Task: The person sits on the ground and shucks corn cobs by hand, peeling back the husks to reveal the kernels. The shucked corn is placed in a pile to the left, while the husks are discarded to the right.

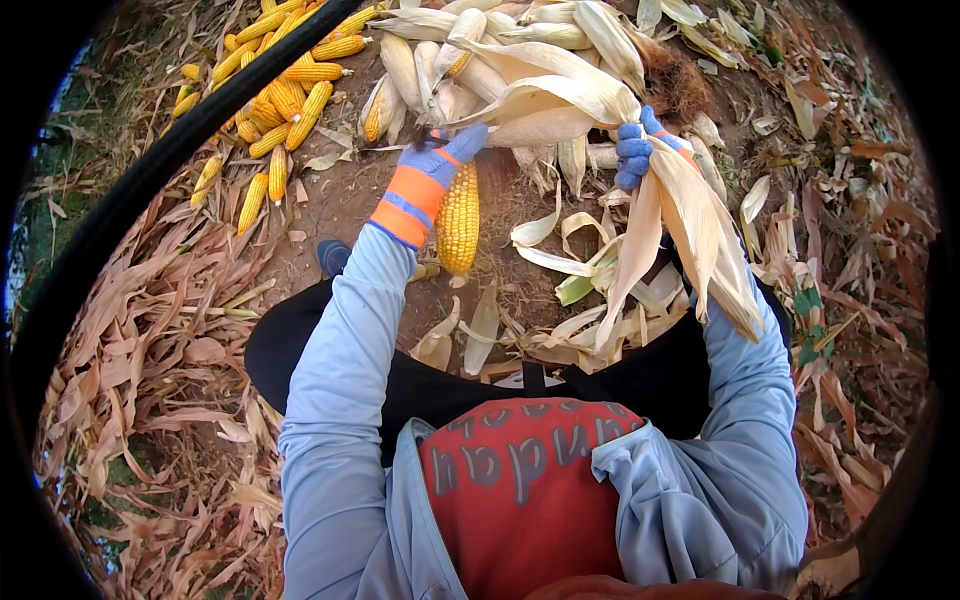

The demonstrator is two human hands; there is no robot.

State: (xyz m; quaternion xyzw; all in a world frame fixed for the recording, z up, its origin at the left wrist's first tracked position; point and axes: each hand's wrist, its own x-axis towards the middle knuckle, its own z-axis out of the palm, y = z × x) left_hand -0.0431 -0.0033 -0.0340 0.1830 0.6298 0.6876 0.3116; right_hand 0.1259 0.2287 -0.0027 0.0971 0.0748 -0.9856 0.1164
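Note:
My left hand (435, 175), in a blue and orange glove, is closed around the upper end of a bare yellow corn cob (458, 225), which hangs below the fingers. A small dark, thin thing (432, 142) juts out at its knuckles; I cannot make out what it is. My right hand (640, 155), gloved alike, has its fingers wrapped round a bunch of pale dry corn husks (690, 215). Some of these leaves drape down over the right forearm. Other long husk leaves (545, 100) stretch from the right hand across to the left fingertips.
A pile of husked yellow cobs (285, 95) lies at the far left. Several ears in their husks (400, 70) are heaped ahead, beside brown corn silk (680, 85). Loose husks (590, 260) lie between my legs. Dry leaves (170, 340) cover the ground on both sides. A black strap-like band (150, 160) crosses the upper left.

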